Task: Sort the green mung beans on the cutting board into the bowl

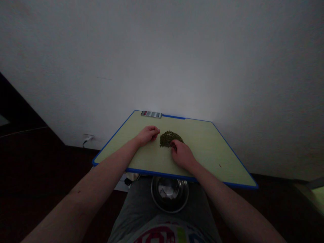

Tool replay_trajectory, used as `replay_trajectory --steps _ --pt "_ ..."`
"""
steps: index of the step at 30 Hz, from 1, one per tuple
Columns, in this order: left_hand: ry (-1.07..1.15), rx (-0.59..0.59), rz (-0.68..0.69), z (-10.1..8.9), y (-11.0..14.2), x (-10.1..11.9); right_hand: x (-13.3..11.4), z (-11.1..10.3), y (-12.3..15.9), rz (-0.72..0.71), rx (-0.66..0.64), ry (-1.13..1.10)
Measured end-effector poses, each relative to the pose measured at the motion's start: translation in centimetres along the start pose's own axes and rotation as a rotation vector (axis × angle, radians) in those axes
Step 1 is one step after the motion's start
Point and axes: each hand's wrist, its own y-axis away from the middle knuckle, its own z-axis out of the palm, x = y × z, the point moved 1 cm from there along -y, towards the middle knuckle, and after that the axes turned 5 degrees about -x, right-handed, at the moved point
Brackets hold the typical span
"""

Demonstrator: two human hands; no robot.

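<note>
A low pile of small dark green bits point(167, 137), like dried leaves or grains, lies on a pale yellow-green board point(202, 148) with a blue rim. My left hand point(149, 134) hovers just left of the pile, thumb and fingertips pinched together; what they hold, if anything, is too small to see. At the pile's right front edge, my right hand point(182, 154) has its fingers curled closed and touching the bits. Anything inside those fingers is hidden. One dark sliver point(220, 165) rests alone toward the board's right front corner.
A phone point(151, 114) with a lit screen lies at the board's far left edge, against the white wall point(177, 67). Below the near edge, a shiny metal bowl point(169, 195) sits on my lap. A plug with a cord point(87, 138) is in the wall at left.
</note>
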Motion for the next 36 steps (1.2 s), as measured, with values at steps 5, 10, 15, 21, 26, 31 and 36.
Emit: replay_trajectory --steps 5,10,15,21,26,31,36 --pt "0.008 0.002 -0.016 0.1 0.1 0.2 0.0 0.1 -0.3 0.029 -0.016 0.038" --pt "0.029 0.009 -0.010 0.2 0.2 0.3 -0.1 0.3 -0.8 0.019 -0.013 0.065" --pt "0.028 0.013 -0.020 0.1 0.1 0.1 -0.5 0.5 -1.3 0.016 -0.027 0.099" --pt "0.040 0.002 0.000 -0.2 0.0 -0.1 -0.9 0.8 -1.8 -0.022 -0.041 0.107" --pt "0.041 0.001 -0.008 -0.1 0.1 0.1 -0.6 0.7 -1.5 -0.072 -0.029 0.039" --pt "0.039 0.003 -0.017 0.1 0.1 0.1 -0.3 0.3 -1.2 -0.071 -0.056 0.003" --pt "0.039 0.003 -0.012 0.0 -0.1 0.0 -0.7 0.6 -1.5 -0.092 -0.036 -0.005"
